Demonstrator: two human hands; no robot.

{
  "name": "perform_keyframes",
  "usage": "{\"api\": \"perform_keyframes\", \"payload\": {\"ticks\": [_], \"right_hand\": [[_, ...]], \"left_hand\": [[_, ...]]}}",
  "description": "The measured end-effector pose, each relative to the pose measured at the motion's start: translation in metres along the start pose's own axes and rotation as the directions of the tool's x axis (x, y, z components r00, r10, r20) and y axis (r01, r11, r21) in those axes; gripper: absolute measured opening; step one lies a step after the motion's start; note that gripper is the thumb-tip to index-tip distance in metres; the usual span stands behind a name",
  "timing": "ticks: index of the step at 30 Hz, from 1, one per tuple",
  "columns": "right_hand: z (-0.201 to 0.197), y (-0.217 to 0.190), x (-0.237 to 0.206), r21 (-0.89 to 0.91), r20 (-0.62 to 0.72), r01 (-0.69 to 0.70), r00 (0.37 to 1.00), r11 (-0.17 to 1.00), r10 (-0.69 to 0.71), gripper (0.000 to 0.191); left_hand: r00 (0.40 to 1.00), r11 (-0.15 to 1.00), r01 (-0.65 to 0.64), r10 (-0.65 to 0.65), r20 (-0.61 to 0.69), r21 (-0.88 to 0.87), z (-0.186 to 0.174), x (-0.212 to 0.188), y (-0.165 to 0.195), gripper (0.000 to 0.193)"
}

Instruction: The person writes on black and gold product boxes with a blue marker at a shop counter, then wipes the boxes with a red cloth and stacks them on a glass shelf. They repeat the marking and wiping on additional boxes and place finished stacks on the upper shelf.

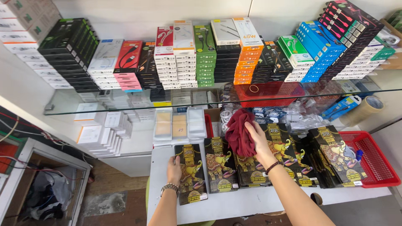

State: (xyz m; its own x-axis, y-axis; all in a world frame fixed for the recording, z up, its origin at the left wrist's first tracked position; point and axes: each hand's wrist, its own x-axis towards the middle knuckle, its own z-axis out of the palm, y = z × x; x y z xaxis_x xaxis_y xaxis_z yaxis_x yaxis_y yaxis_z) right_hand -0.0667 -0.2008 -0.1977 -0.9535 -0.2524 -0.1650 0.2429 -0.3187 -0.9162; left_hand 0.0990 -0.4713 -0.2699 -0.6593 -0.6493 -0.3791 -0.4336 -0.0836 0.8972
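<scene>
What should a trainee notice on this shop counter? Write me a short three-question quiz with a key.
1. True or false: the right hand presses a dark red cloth onto the black and gold packs.
2. Which thing does the left hand rest on?
A. the roll of tape
B. the leftmost black and gold pack
C. the red basket
3. Fill in: a watch sits on the ____ wrist.

Key
1. True.
2. B. The hand lies on that pack's left edge.
3. Left; the right wrist wears a dark bead bracelet.
</scene>
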Motion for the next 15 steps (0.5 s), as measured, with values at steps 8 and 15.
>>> {"api": "perform_keyframes", "payload": {"ticks": [8,15], "right_hand": [[0.006,-0.007,0.012,-0.024,0.05,-0.037,0.998,0.999,0.039,0.038],[0.009,-0.004,0.024,0.081,0.131,-0.114,0.986,0.99,0.102,0.037]], "left_hand": [[0.744,0.648,-0.231,0.598,-0.298,0.725,0.046,-0.007,0.0,0.065],[0.992,0.707,-0.083,-0.012,0.129,0.702,0.107,-0.028,0.02,0.094]]}}
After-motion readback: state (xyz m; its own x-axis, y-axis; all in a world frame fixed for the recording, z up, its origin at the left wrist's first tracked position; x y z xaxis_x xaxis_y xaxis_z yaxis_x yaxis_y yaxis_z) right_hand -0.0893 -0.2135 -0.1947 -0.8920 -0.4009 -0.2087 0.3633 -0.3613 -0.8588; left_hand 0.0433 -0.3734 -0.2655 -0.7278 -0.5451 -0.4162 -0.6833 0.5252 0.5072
